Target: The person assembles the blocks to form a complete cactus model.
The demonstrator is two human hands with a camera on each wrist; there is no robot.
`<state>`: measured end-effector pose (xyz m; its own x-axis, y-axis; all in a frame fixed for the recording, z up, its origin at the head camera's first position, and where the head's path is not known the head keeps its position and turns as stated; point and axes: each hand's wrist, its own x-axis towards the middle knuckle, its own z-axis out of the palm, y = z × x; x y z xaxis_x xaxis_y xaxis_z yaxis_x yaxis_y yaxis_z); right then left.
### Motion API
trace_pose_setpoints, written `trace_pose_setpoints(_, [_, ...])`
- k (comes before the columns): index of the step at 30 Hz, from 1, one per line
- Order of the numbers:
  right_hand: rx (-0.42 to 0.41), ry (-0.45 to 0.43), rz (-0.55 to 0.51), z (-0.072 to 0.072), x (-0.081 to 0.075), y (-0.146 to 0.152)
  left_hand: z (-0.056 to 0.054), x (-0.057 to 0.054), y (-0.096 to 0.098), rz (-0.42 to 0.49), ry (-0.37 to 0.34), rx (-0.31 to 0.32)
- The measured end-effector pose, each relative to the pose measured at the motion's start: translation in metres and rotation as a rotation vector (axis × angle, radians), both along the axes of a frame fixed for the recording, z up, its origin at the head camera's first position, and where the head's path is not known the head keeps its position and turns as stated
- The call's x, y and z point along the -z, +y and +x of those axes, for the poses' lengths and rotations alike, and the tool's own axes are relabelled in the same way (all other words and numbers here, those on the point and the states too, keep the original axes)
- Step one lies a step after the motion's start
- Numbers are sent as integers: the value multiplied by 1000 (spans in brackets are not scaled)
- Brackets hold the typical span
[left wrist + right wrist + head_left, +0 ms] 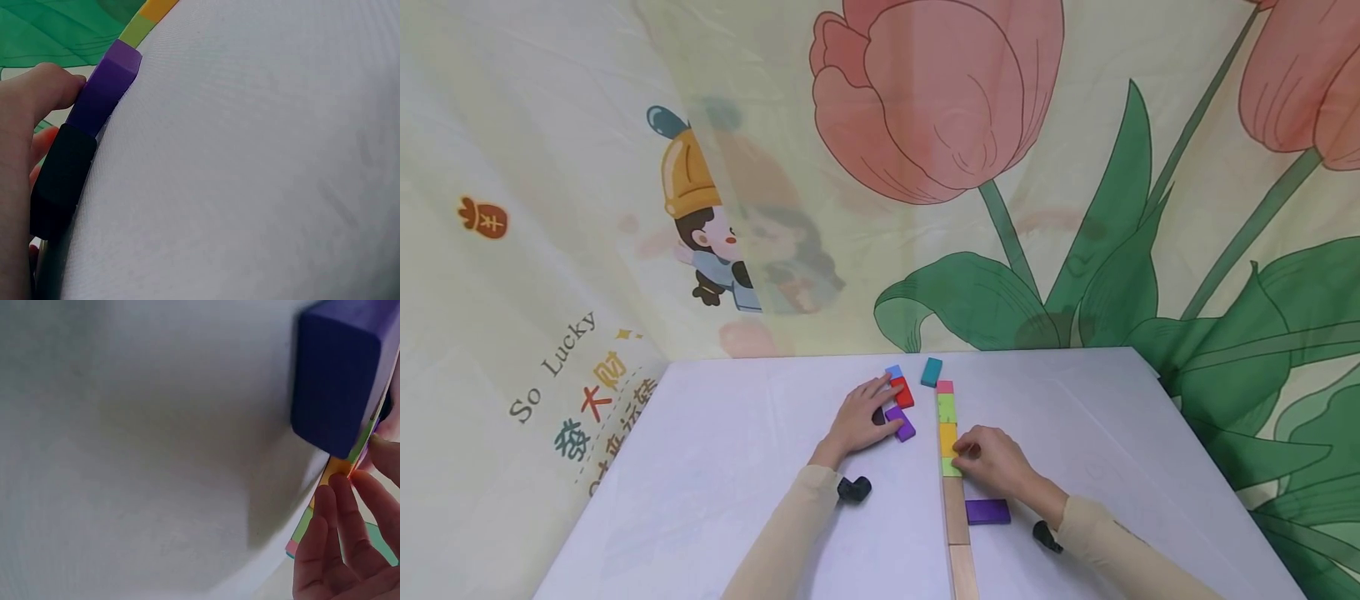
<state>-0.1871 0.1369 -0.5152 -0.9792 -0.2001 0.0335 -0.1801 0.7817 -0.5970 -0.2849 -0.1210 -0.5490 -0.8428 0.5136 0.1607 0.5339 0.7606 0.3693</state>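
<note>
My left hand (854,417) is spread over loose blocks, its fingertips on a red block (903,392) and its thumb on a purple block (900,423). A black block (64,178) lies under the palm, partly hidden in the head view. Beside a straight row of blocks is my right hand (997,459). Its thumb touches a light green block (951,467) and its bent fingers reach the orange block (948,437), thumb and forefinger apart. Another light green block (946,407) and a pink block (945,387) form the far end.
Wooden planks (956,510) continue the row towards me. A purple block (988,512) sticks out sideways by a plank, below my right hand. Past the far end lies a teal block (931,372), and a blue block (892,370) is by the left fingertips. Printed cloth (955,250) hangs behind the table.
</note>
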Motion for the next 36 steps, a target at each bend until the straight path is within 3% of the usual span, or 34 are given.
trace_pose_setpoints(26, [-3, 19, 27, -1, 1, 0, 1, -2, 0, 9, 11, 7])
trace_pose_setpoints(30, [12, 15, 11, -9, -6, 1, 1, -2, 0, 3, 6, 4])
trace_pose_setpoints(36, [25, 33, 36, -33, -13, 0, 2, -3, 0, 2, -4, 2])
